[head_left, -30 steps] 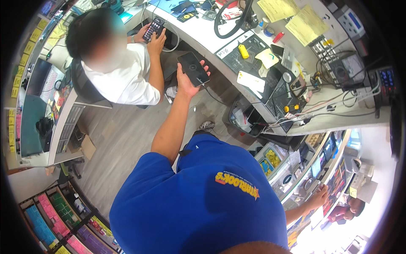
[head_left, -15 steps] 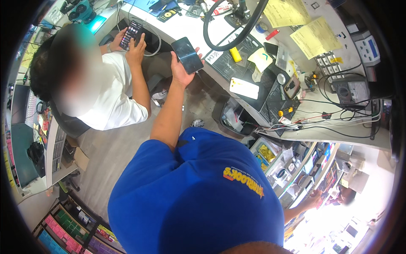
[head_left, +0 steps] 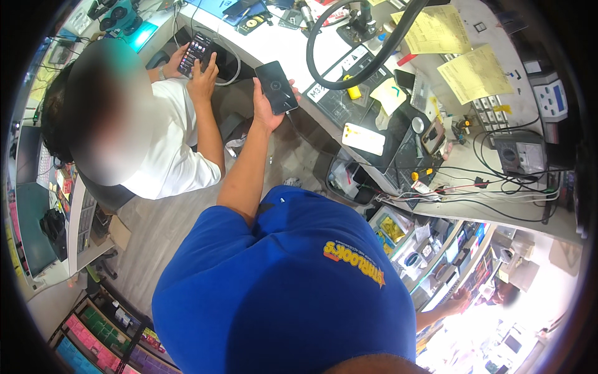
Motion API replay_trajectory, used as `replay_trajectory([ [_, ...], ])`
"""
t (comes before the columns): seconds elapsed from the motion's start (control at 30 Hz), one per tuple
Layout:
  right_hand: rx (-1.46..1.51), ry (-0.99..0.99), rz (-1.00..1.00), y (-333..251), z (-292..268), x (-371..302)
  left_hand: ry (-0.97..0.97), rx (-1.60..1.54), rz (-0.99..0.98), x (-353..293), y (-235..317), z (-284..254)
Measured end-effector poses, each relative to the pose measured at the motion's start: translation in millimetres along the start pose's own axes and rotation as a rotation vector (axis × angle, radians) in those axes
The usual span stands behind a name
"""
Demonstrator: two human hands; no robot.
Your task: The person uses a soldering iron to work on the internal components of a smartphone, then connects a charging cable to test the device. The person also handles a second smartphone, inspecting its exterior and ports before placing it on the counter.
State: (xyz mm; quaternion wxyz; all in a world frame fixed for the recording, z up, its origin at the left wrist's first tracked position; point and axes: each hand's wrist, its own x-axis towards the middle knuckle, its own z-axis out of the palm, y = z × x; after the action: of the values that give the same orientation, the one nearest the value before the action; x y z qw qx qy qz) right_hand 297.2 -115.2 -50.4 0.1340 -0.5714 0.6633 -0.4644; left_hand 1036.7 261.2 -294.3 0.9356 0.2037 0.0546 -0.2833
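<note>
My left hand (head_left: 268, 112) is closed round a dark smartphone (head_left: 276, 87) at its lower end, with the arm stretched out over the floor beside the workbench. A faint round symbol glows on the phone's screen. A thin cable (head_left: 291, 118) runs from its bottom edge. Out to the right, past my blue shirt, my right hand (head_left: 460, 302) lies by a display counter (head_left: 445, 265). Its fingers are too small and washed out to make out. Left of my phone, a seated person in white holds another phone (head_left: 195, 53) in both hands.
On the workbench (head_left: 283, 40) lie a white phone-shaped panel (head_left: 363, 138), a yellow bottle (head_left: 353, 88) and yellow papers (head_left: 436, 29). A black flexible tube (head_left: 311, 53) arches above it. A multimeter (head_left: 522, 153) with loose cables sits at the right. Below stands a waste bin (head_left: 349, 181).
A round symbol has appeared on the dark phone's screen. My left hand still holds it, and the bench has shifted slightly in view.
</note>
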Motion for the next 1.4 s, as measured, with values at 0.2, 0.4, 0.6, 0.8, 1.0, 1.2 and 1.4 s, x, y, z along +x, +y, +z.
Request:
replay_trajectory([
  [0.2, 0.169, 0.040, 0.064, 5, 9, -4, 0.008, -0.002, 0.019, 8, 0, -8],
  [0.4, 0.166, -0.080, -0.074, 42, -4, 12, 0.092, -0.056, 0.010, 4, -7, -5],
  [0.6, 0.313, 0.028, 0.104, 2, 5, -4, 0.073, -0.057, -0.007, 7, 3, -12],
  [0.8, 0.307, 0.046, 0.101, 2, -5, -8, 0.045, -0.072, -0.036, 4, 3, -11],
  [1.0, 0.338, 0.012, 0.144, -1, -1, -8, -0.045, -0.094, -0.042, 5, 8, -33],
  [1.2, 0.335, 0.028, 0.000, 35, -9, 11, -0.009, -0.146, -0.086, 5, -6, -33],
  [1.4, 0.270, 0.046, 0.132, 12, -6, 0, -0.023, -0.070, -0.058, -15, -7, -1],
])
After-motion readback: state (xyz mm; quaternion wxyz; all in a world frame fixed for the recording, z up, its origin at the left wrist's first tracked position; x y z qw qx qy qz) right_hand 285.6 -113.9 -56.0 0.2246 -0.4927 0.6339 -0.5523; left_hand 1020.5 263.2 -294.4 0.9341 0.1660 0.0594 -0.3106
